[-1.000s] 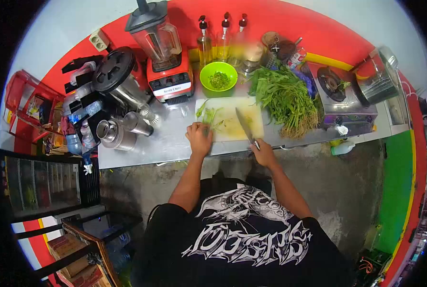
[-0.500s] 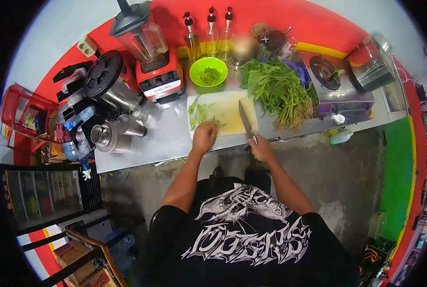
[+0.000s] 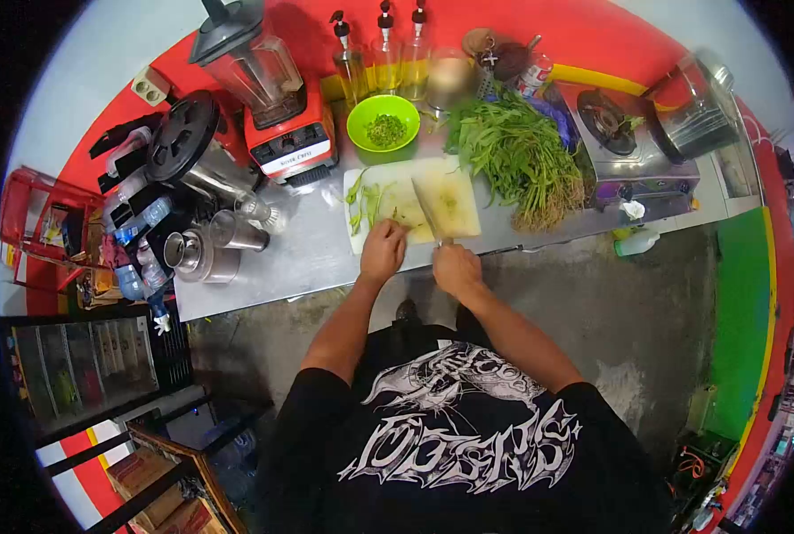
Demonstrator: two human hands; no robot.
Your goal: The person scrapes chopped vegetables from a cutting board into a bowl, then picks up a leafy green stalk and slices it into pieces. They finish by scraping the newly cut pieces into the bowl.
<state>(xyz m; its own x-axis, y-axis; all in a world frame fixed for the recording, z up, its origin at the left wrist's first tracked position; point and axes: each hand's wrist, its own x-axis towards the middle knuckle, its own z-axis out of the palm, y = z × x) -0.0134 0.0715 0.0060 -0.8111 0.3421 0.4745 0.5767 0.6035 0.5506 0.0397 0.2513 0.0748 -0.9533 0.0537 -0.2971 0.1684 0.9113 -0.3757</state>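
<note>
My right hand [image 3: 457, 270] grips the handle of a large kitchen knife [image 3: 426, 206], whose blade points away from me over the cutting board [image 3: 465, 191]. On the board's near edge rests my left hand [image 3: 384, 251], fingers curled; whatever they pinch is too small to make out. Cut green stems and leaves [image 3: 368, 201] lie on the board's left part, just beyond that hand. Small green bits are scattered near the blade. Behind the board stands a lime-green bowl [image 3: 356, 130] with chopped greens [image 3: 385, 131] in it.
A big bunch of leafy greens with roots [image 3: 526, 160] lies right of the board, beside a gas stove [image 3: 646, 169]. Left stand a red blender [image 3: 290, 142] and metal cups [image 3: 237, 233]. Pump bottles [image 3: 385, 62] line the back wall. The steel counter [image 3: 299, 258] ends just before me.
My right hand has moved left with the knife, bringing the blade closer to my left hand. My left hand stays at nearly the same spot. The view has shifted slightly.
</note>
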